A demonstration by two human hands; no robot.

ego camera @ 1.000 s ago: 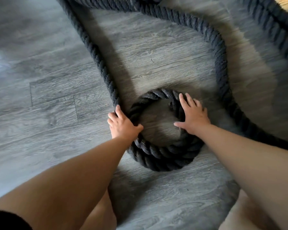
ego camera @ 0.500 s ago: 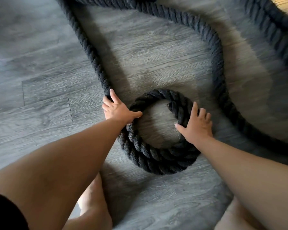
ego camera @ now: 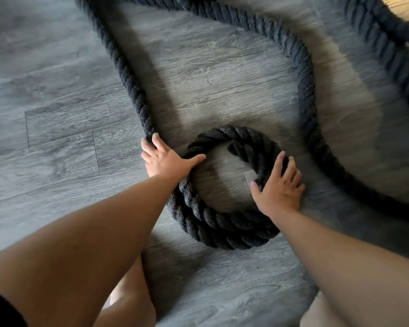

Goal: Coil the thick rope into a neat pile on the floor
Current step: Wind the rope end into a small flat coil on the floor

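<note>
My right hand (ego camera: 279, 188) lies flat, fingers straight, on the right side of the small ring that the thick dark-grey twisted rope (ego camera: 222, 230) forms at centre frame on the grey wood-plank floor (ego camera: 57, 142). My left hand (ego camera: 168, 161), fingers spread and unclenched, rests over the length running to the upper left. I'd pin the ring with the right and sweep that length snug round its outside, leaving no gap.

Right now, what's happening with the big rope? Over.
Left hand flat where rope meets coil, right hand flat on coil. One turn laid; most rope loose. Loose length curves past coil's right side.
</note>
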